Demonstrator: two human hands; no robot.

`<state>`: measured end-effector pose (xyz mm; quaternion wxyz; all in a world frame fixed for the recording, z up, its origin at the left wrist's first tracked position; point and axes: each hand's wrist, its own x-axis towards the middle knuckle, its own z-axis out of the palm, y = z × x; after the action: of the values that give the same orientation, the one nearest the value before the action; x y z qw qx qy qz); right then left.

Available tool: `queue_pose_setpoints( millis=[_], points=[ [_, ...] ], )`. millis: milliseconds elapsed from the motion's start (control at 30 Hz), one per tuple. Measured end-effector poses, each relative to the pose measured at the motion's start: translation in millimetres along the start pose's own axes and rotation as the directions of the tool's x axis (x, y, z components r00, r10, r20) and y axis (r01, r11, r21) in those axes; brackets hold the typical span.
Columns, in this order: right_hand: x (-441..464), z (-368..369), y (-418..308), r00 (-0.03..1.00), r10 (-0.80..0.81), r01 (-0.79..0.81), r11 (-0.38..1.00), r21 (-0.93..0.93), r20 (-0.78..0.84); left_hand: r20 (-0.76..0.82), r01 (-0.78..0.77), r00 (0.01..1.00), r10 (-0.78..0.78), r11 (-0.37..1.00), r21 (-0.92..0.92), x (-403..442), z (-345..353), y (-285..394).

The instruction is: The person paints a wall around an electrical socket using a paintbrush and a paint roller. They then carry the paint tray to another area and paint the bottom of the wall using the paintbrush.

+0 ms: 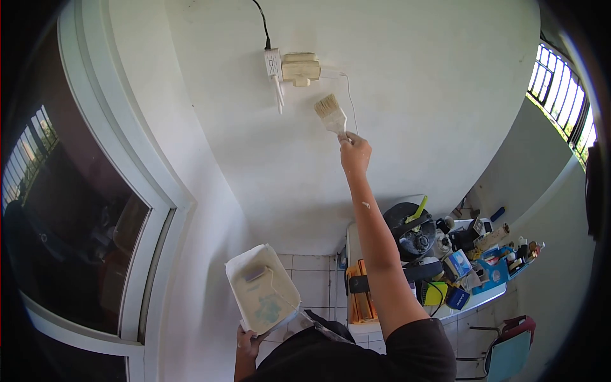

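My right hand [355,154] is closed round the handle of a paintbrush [331,114], raised in front of the white wall [254,146]. The brush's pale bristles point up and to the left, just below a cream-coloured outlet box [301,68]; whether they touch the wall I cannot tell. Low on the left, my left hand [249,340] grips the lower edge of a white paint tray [232,280]. A small paint roller [256,274] lies inside it, near a blue-green patch of paint. Part of my left hand is hidden under the tray.
A white adapter [273,63] with a black cord [261,22] is plugged in beside the outlet box. On the right, a table [487,298] carries a black basin [410,226], boxes and bottles. A chair [509,350] stands at lower right; a glass door [83,210] is on the left.
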<state>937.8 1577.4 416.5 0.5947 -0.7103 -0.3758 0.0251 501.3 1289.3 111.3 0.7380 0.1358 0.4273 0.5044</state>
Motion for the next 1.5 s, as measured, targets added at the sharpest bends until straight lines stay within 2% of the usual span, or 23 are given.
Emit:
queue_pose_setpoints(
  millis=[267, 467, 567, 767, 867, 1000, 1100, 1167, 1367, 1433, 1500],
  points=[
    [38, 9, -26, 0.987, -0.146, 0.145, 0.989, -0.012, -0.074, 0.033, -0.009, 0.999, 0.009, 1.000, -0.007, -5, -1, 2],
    [42, 2, -51, 0.994, -0.107, 0.108, 0.986, -0.127, 0.014, -0.006, -0.008, 1.000, 0.008, 1.000, -0.015, -8, -10, 2],
    [39, 6, -53, 0.991, -0.131, 0.130, 0.980, -0.152, -0.003, -0.022, -0.013, 1.000, 0.013, 1.000, -0.012, -7, -10, 0],
    [22, 22, -3, 0.999, -0.037, 0.030, 0.971, -0.238, -0.026, -0.044, -0.027, 0.999, 0.026, 1.000, -0.009, -11, -3, 2],
    [-13, 2, -12, 0.999, 0.000, 0.007, 0.975, -0.224, 0.035, -0.031, -0.043, 0.999, 0.043, 0.999, -0.009, -7, -12, -1],
    [-19, -9, -44, 0.998, -0.068, 0.069, 0.976, -0.208, 0.013, -0.044, -0.041, 0.998, 0.040, 0.999, -0.013, -6, -12, -1],
    [5, -4, -57, 0.990, -0.138, 0.137, 0.963, -0.233, 0.011, -0.083, -0.040, 0.996, 0.039, 0.999, -0.003, -7, -7, -2],
    [21, 3, -58, 0.982, -0.189, 0.188, 0.953, -0.239, 0.016, -0.051, -0.031, 0.998, 0.030, 1.000, -0.004, -6, -5, -3],
    [24, 0, -34, 0.993, -0.091, 0.118, 0.873, -0.472, 0.081, -0.027, -0.015, 1.000, 0.014, 1.000, -0.013, -4, -7, -8],
    [7, -22, -35, 0.989, -0.106, 0.145, 0.834, -0.532, 0.103, -0.036, -0.019, 0.999, 0.018, 1.000, -0.012, -3, -7, -9],
    [0, -53, -37, 0.987, -0.035, 0.119, 0.823, -0.556, 0.159, -0.051, -0.028, 0.998, 0.028, 1.000, -0.007, 1, -12, -14]
  ],
)
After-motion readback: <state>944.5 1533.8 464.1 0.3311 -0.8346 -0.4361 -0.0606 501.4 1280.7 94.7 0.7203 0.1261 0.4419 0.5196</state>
